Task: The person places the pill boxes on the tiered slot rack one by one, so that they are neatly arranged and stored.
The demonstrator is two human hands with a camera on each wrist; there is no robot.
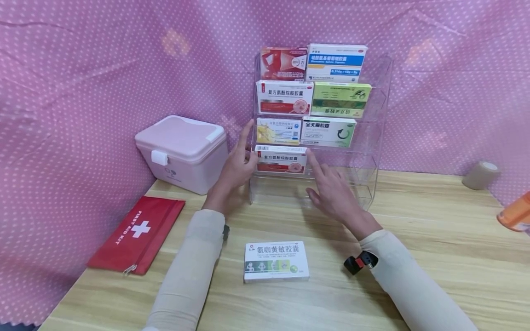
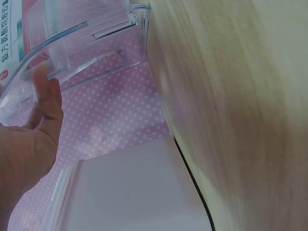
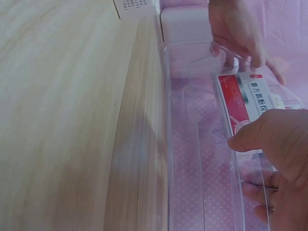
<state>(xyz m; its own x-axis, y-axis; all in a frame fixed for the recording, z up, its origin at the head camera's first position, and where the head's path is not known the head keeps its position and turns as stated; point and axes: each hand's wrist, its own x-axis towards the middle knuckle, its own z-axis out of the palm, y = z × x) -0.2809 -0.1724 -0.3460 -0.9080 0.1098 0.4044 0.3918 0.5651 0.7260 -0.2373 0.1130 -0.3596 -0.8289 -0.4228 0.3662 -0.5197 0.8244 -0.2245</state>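
A white and red medicine box (image 1: 280,160) stands at the left of the lowest filled tier of a clear acrylic display rack (image 1: 357,154). My left hand (image 1: 236,168) is at its left end, index finger pointing up along the rack's side. At the box's upper right corner is the extended index finger of my right hand (image 1: 334,189), with the thumb held apart below. In the right wrist view, the right thumb (image 3: 248,137) overlaps the box front (image 3: 248,98). Several other medicine boxes, including a green one (image 1: 340,100), fill the tiers above in pairs.
Flat on the wooden table (image 1: 331,294), between my forearms, lies a white medicine box with a green strip (image 1: 276,261). To the left are a pink lidded case (image 1: 184,154) and a red first aid pouch (image 1: 138,234). A beige cylinder (image 1: 480,175) and an orange object (image 1: 515,214) are at the right.
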